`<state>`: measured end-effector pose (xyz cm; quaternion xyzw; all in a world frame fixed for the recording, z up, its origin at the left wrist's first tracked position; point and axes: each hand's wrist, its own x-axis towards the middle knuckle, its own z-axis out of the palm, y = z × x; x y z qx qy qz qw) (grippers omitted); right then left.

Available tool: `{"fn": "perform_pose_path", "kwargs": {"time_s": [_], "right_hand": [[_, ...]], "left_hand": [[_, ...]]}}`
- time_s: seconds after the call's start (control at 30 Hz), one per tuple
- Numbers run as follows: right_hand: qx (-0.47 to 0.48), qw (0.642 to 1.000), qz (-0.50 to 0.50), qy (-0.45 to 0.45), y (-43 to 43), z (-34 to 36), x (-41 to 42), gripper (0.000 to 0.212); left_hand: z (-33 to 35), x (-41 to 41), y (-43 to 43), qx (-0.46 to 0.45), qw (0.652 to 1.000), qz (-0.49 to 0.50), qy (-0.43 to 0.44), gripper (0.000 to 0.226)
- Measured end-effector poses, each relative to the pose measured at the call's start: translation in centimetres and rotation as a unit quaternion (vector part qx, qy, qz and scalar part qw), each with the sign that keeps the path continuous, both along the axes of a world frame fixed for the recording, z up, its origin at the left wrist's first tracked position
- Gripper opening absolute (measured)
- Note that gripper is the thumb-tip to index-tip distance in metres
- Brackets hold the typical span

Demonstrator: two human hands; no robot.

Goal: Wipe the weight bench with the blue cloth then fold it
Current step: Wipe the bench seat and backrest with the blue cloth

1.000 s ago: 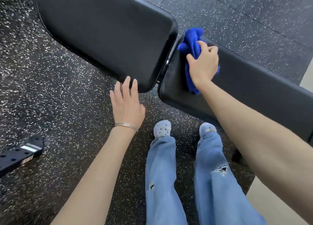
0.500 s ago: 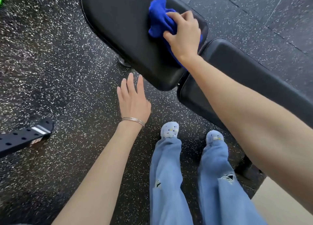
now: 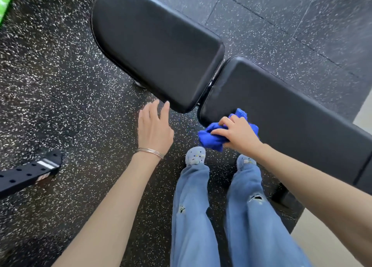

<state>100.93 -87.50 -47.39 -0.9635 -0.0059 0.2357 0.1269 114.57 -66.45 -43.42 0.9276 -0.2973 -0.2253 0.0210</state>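
Observation:
The black padded weight bench has two pads: a rounded seat pad (image 3: 155, 45) at upper left and a long back pad (image 3: 291, 113) running to the right, with a narrow gap between them. My right hand (image 3: 239, 134) grips the bunched blue cloth (image 3: 211, 137) at the near corner of the long pad, with part of the cloth hanging off the edge. My left hand (image 3: 154, 126) hovers with straight fingers just below the near edge of the seat pad and holds nothing.
Speckled black rubber floor (image 3: 60, 105) lies all around. A black perforated metal bar (image 3: 28, 172) lies at the left. My legs in blue jeans and pale shoes (image 3: 195, 156) stand close to the bench. A pale floor strip (image 3: 330, 242) shows at lower right.
My right hand has carried the blue cloth from the seat pad back and down to the near corner of the long pad. My left hand has stayed near the seat pad's edge.

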Motion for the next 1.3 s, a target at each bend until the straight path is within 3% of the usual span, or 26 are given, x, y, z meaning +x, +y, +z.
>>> {"fn": "perform_pose_path", "kwargs": {"time_s": [0.07,0.17,0.4,0.83,1.3], "right_hand": [[0.004,0.992,-0.111,0.065,-0.9,2.0,-2.4,0.036],[0.014,0.965,-0.251,0.071,-2.5,5.9,-5.7,0.038],[0.030,0.926,-0.376,0.012,-4.9,16.2,-9.0,0.045],[-0.038,0.901,-0.425,-0.074,-7.3,31.4,-12.7,0.046],[-0.042,0.871,-0.485,-0.069,-8.5,37.9,-24.9,0.043]], "left_hand": [[1.5,-0.2,-0.8,-0.016,0.999,-0.032,0.005,0.060],[4.1,-0.3,-2.6,-0.032,0.997,-0.068,0.006,0.058],[11.7,-1.2,-7.2,-0.040,0.987,-0.157,-0.009,0.056],[25.1,-6.5,-16.8,-0.081,0.935,-0.331,-0.096,0.059],[29.7,-18.9,-19.8,-0.082,0.892,-0.426,-0.126,0.065]]}}
